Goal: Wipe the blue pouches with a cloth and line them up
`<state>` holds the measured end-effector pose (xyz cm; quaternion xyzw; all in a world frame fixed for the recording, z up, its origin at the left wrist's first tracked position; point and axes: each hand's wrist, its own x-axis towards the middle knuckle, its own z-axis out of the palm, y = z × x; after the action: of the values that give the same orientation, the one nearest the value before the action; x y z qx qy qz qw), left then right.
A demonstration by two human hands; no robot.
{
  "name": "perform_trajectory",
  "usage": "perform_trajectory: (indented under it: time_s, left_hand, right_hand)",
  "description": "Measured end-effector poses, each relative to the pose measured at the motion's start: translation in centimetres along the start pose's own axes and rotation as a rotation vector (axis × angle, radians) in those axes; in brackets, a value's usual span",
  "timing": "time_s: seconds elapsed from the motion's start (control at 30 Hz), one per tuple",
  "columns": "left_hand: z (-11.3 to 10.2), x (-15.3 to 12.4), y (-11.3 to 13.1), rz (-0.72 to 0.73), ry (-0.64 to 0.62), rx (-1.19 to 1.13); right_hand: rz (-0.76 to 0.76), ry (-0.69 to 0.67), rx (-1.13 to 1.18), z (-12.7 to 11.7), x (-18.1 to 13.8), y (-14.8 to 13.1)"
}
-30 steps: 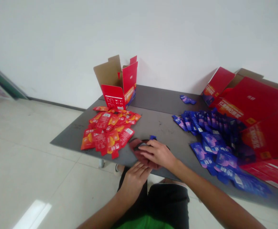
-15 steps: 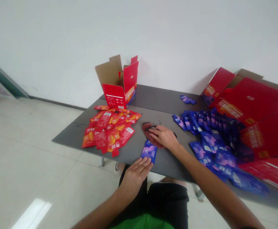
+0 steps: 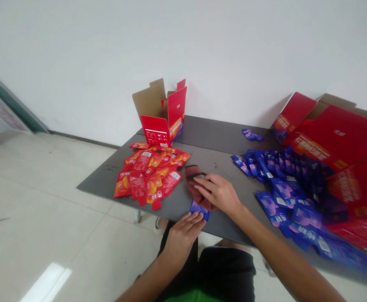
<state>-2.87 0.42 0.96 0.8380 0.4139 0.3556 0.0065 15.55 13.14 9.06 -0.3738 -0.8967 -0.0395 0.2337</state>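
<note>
My left hand (image 3: 183, 235) lies with its fingers stretched out over the near end of a blue-purple sachet (image 3: 197, 207), pressing it flat near the table's front edge. My right hand (image 3: 219, 192) has its fingers bent over a reddish-brown cloth (image 3: 194, 176) with a black edge. The cloth covers the far part of the sachet, so only a strip of the sachet shows between the hands. To the left of the cloth lies a loose pile of red-orange sachets (image 3: 153, 172). On the right is a larger heap of blue-purple sachets (image 3: 284, 191).
An open red carton (image 3: 155, 128) stands behind the red pile, flaps up. Larger red cartons (image 3: 334, 136) fill the right side. A few blue sachets (image 3: 252, 134) lie apart at the back of the grey table (image 3: 208, 133), which meets a white wall.
My right hand has drawn the cloth towards me and over the sachet, covering more of it. My left hand stays on the near end. The whole view has shifted slightly.
</note>
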Motion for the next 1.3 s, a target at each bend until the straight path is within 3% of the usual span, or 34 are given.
perform_trajectory:
  time_s: [0.1,0.23,0.3,0.47,0.63,0.7,0.8,0.9,1.0,1.1,1.2,1.3]
  left_hand:
    - [-0.1,0.2,0.2,-0.043,-0.004,-0.025]
    - [-0.3,0.4,0.2,-0.013,-0.005,-0.037]
    - [-0.4,0.4,0.2,-0.013,0.000,-0.034]
    - [-0.4,0.4,0.4,-0.064,-0.045,-0.027]
    - [-0.3,0.1,0.1,0.031,-0.016,0.021]
    - [-0.1,0.0,0.0,0.040,-0.011,0.033]
    - [0.1,-0.1,0.0,0.019,-0.019,0.044]
    - [0.1,-0.1,0.0,0.002,-0.034,0.042]
    - [-0.1,-0.1,-0.1,0.061,-0.024,0.061]
    - [-0.2,-0.1,-0.2,0.073,-0.034,0.078]
    - [-0.2,-0.1,-0.2,0.038,-0.062,0.083]
    - [0.0,-0.3,-0.2,0.009,-0.071,0.086]
  right_hand:
    - [-0.111,-0.078,0.108,0.6,-0.8,-1.3]
    - [0.079,-0.145,-0.023,0.5,0.4,0.9]
    - [0.121,-0.108,-0.076,-0.1,0.8,1.3]
    - [-0.094,-0.086,0.075,0.1,-1.3,-1.2]
    - [0.127,-0.101,-0.060,0.6,-0.1,1.9]
    - [0.146,-0.054,-0.087,0.0,0.5,2.2]
    - [0.021,-0.004,0.009,-0.3,-0.4,-0.2]
    - [-0.087,-0.090,0.088,0.4,-1.5,-1.7]
    - [0.048,-0.136,-0.002,0.5,-0.6,0.4]
    - [0.143,-0.087,-0.083,-0.4,0.5,1.9]
    - [0.064,-0.041,-0.030,-0.7,-0.3,-0.2]
    - [-0.056,-0.097,0.066,0.1,-1.7,-2.1]
